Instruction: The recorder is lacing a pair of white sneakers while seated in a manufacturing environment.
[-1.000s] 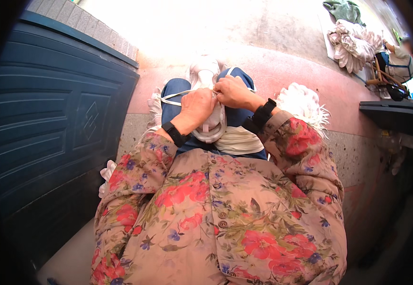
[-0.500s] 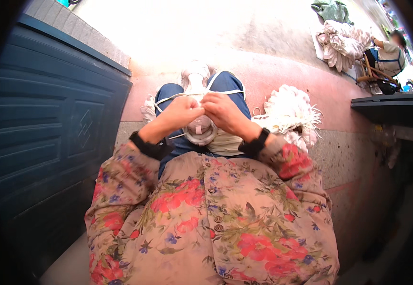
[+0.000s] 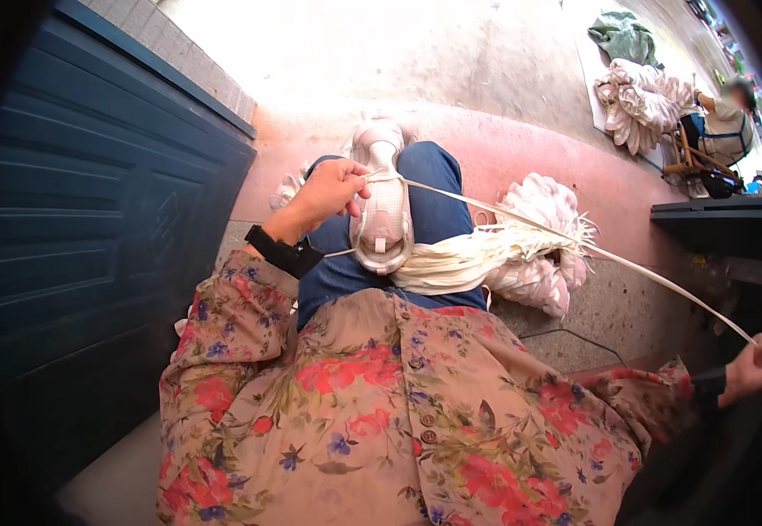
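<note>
Pulling a pale strip [image 3: 574,245] taut with your clenched right hand [image 3: 749,368], you are pinching its end against the half-woven shoe [image 3: 383,210] on your knee with your left hand [image 3: 328,188]; loose fibres [image 3: 477,259] are waiting.

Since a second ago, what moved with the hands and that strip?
The right hand has left the lap and swung far out to the person's right, pulling a pale strip taut from the white oval form on the knee. The left hand stayed at the form, pinching the strip's near end. The form, the loose strip bundle and the blue door are unchanged.
</note>
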A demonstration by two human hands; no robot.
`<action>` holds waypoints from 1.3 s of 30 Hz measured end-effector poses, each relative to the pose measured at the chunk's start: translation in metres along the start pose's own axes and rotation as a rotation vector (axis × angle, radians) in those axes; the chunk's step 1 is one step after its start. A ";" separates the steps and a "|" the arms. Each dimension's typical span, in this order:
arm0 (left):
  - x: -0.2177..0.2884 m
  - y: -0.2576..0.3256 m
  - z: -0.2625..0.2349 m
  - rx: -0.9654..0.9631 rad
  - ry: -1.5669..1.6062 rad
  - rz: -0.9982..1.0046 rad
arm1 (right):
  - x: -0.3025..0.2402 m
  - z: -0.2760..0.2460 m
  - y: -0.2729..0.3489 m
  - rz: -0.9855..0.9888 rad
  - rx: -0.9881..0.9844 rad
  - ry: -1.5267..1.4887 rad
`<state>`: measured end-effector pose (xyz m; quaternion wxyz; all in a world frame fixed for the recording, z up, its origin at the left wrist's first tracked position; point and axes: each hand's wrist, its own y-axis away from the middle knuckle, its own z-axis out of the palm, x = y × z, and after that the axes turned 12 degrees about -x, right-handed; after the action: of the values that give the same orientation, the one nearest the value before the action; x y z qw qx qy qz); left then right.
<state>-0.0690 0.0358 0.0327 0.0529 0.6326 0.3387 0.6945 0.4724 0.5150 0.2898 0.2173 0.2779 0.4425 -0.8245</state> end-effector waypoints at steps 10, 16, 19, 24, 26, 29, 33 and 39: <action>-0.059 -0.014 -0.001 0.284 -0.076 0.003 | 0.391 0.148 0.000 0.644 0.129 0.547; -0.062 -0.029 0.003 0.520 -0.571 0.234 | 0.566 0.253 0.072 0.680 -0.847 0.959; -0.061 -0.034 0.001 0.589 -0.762 0.389 | 0.594 0.265 0.069 0.678 -0.987 1.149; -0.063 -0.036 -0.001 0.569 -0.934 0.425 | 0.609 0.262 0.068 0.787 -0.925 1.205; -0.057 -0.034 -0.001 0.570 -1.028 0.440 | 0.609 0.262 0.069 0.797 -0.893 1.170; -0.046 -0.034 -0.002 0.532 -1.205 0.417 | 0.605 0.263 0.072 0.779 -0.868 1.164; -0.044 -0.038 -0.001 0.479 -1.199 0.331 | 0.602 0.263 0.075 0.831 -0.606 0.997; -0.045 -0.025 0.012 0.549 -1.008 0.348 | 0.595 0.263 0.089 1.095 -0.619 0.746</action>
<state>-0.0583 0.0371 -0.0194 -0.0729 0.9207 0.3305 0.1944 0.0096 0.1787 -0.0319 0.5018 0.6476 0.4975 -0.2852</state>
